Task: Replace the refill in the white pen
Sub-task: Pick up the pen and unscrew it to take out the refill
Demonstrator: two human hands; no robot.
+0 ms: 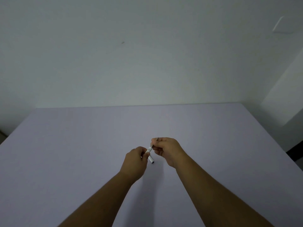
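Your two bare forearms are reaching in from the near edge and meeting over the middle of the pale lilac tabletop (65,145). Your left hand (136,158) is curling its grip closed around the white pen (148,150), holding the barrel tilted so that it is rising toward the right. Just below that hand a short white tubular piece (151,160) with a dark end is sticking out; whether your fingers are touching it or it is lying on the tabletop cannot be told. Your right hand (165,150) is sitting just beside the left, a little farther away, with its grip pinching shut on the pen's upper end, where a thin dark tip (157,138) is poking out above the knuckles. Whether that tip is the refill is too small to tell. Beyond the hands the tabletop is running back to a plain whitish wall (147,54).
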